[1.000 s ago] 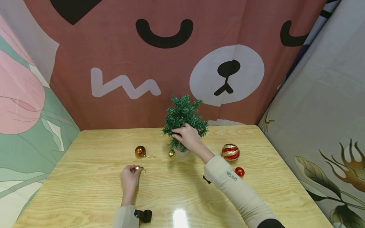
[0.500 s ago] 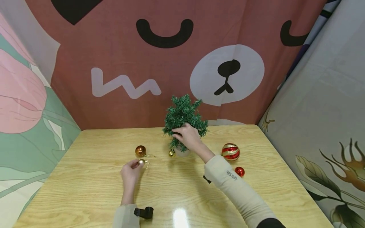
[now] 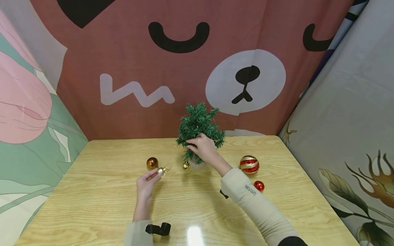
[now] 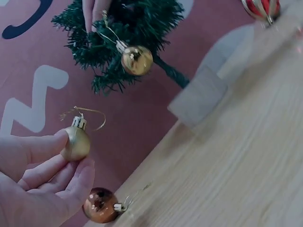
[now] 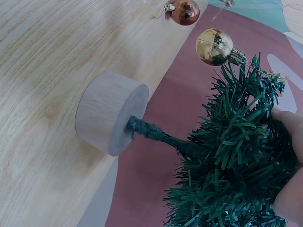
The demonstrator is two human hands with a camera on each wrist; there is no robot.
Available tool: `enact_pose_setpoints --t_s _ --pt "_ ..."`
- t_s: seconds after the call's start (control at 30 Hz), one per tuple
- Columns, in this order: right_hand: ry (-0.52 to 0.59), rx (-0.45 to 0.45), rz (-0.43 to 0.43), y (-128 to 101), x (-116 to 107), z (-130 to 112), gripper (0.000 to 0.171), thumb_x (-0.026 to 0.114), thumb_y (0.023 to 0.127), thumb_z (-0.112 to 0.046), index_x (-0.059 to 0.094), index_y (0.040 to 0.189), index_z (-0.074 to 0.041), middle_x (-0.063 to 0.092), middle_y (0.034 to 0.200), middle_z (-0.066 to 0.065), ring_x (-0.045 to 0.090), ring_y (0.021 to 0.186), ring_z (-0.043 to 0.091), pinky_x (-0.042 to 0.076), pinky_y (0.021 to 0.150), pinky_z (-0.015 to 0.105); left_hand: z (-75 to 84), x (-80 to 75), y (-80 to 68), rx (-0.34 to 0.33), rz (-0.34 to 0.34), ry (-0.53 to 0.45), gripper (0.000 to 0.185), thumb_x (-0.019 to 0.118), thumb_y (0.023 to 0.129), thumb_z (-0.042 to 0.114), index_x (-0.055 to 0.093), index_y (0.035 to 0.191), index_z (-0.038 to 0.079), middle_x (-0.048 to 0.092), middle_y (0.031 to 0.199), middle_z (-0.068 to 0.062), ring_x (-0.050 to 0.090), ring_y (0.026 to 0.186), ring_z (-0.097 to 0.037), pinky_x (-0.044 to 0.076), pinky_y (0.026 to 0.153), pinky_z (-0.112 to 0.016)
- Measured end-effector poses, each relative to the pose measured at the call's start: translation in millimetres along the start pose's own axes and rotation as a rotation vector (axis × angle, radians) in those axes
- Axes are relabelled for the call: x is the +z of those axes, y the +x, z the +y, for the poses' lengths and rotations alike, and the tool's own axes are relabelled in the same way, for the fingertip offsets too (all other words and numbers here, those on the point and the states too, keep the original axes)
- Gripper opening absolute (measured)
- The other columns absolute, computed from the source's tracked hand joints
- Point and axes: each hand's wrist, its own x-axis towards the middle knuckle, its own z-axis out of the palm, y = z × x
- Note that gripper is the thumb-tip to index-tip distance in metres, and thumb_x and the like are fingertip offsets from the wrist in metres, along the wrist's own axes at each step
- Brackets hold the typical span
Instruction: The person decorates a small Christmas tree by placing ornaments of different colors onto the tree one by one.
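Note:
My left hand [image 3: 146,184] pinches a matte gold bauble [image 4: 77,143] between thumb and fingers, its cap and gold string loop pointing up. Just beyond it on the table lies a shiny copper bauble [image 3: 152,163]. A small green Christmas tree [image 3: 197,119] stands at the back on a round wooden base [image 5: 106,113]. Reaching in from the right, my right hand [image 3: 205,147] grips the tree's front branches, its fingertips partly hidden in the needles. From a low left branch hangs a shiny gold bauble [image 4: 137,60] on a string.
Right of the tree, a large red and gold striped bauble [image 3: 249,164] and a smaller red bauble [image 3: 259,186] lie on the wooden table [image 3: 101,191]. A printed cloth [image 3: 132,119] hangs close behind the table's back edge.
My left hand has lifted the matte gold bauble and carried it forward and right, toward the copper bauble. The right hand stays in place on the tree.

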Motion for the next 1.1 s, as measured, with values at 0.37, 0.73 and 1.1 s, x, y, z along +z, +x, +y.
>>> enact_pose_setpoints --t_s 0.37,0.73,1.1 --pt "-0.001 0.010 -0.016 1 -1 1 0.025 0.063 0.084 -0.023 0.067 0.107 -0.016 0.067 0.091 -0.001 0.055 0.085 0.020 0.040 0.043 0.021 2.0 7.9 -1.0 -0.055 -0.085 -0.314 0.026 0.052 0.081 -0.017 0.053 0.106 -0.013 0.062 0.080 -0.005 0.062 0.075 -0.013 0.049 0.075 -0.025" --pt "-0.003 -0.006 -0.021 0 -4 0 0.027 0.063 0.083 -0.026 0.066 0.108 -0.015 0.066 0.096 0.000 0.055 0.087 0.020 0.043 0.045 0.022 16.7 22.8 -2.8 -0.015 -0.122 -0.299 0.024 0.052 0.080 -0.017 0.052 0.104 -0.016 0.062 0.081 -0.005 0.062 0.076 -0.013 0.050 0.075 -0.024" --pt "-0.011 -0.048 0.010 -2 -4 1 0.026 0.063 0.083 -0.027 0.068 0.105 -0.013 0.067 0.094 0.000 0.057 0.087 0.018 0.049 0.055 0.024 26.1 39.6 -1.5 0.036 -0.177 -0.243 0.032 0.053 0.080 -0.017 0.046 0.111 -0.022 0.063 0.082 -0.005 0.062 0.076 -0.013 0.050 0.074 -0.025"
